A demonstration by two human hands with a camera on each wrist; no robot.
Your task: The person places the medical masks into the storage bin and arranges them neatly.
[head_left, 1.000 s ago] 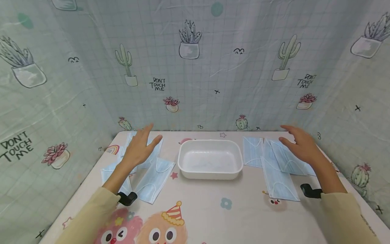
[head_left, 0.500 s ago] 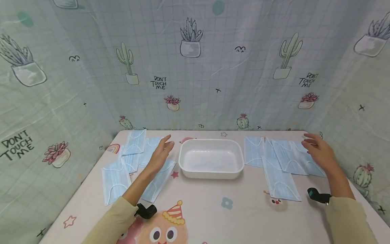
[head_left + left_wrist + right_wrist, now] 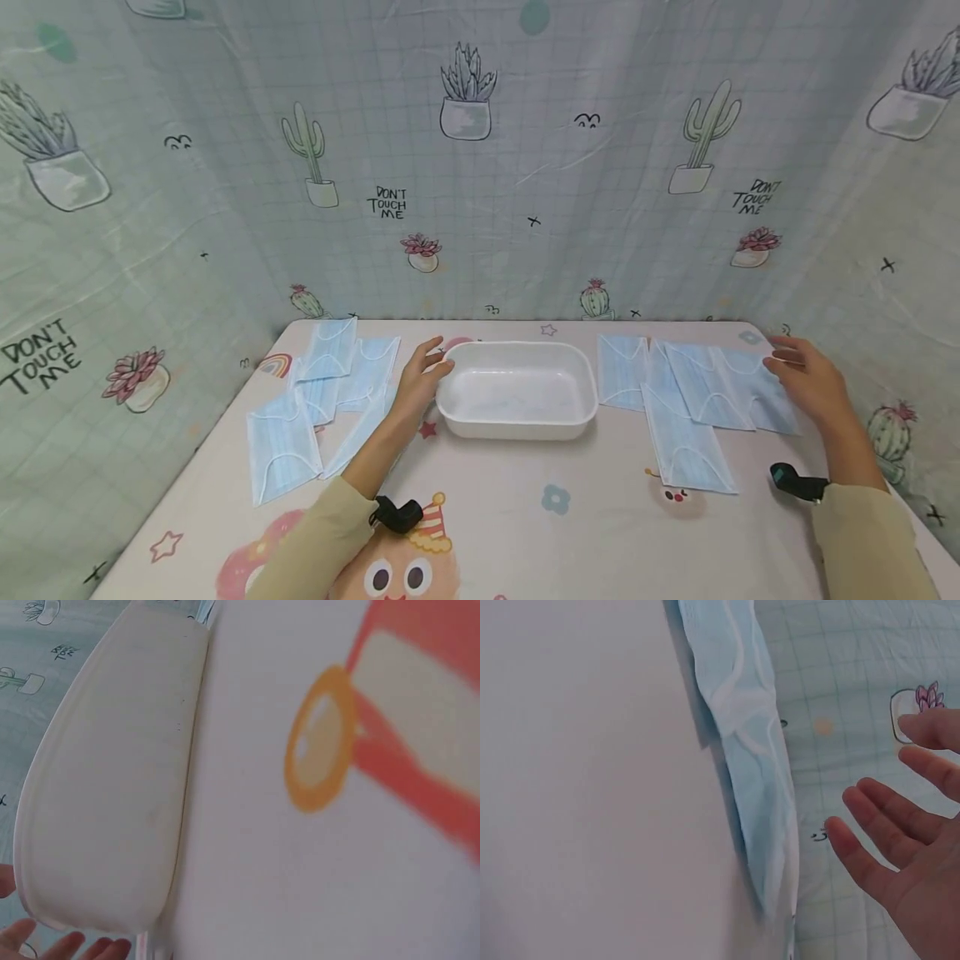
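A white rectangular basin [image 3: 517,427] stands at the table's middle, its side wall [image 3: 112,772] filling much of the left wrist view. My left hand [image 3: 415,385] is at the basin's left end, thumb by the rim and fingers loosely spread; whether it touches the rim, I cannot tell. To the right, my right hand [image 3: 813,385] hovers with spread fingers beside a face mask [image 3: 761,400] and holds nothing. The right wrist view shows those fingers [image 3: 870,862] apart from the pale blue masks [image 3: 754,765].
Several blue face masks [image 3: 283,446] lie overlapping on the left. More masks [image 3: 690,450] lie in a group right of the basin. A printed cloth [image 3: 510,183] hangs behind the table [image 3: 600,533] and along both sides.
My left hand has moved right, from above the left masks to the basin's left end. The right hand has shifted right and lower, uncovering the rightmost mask.
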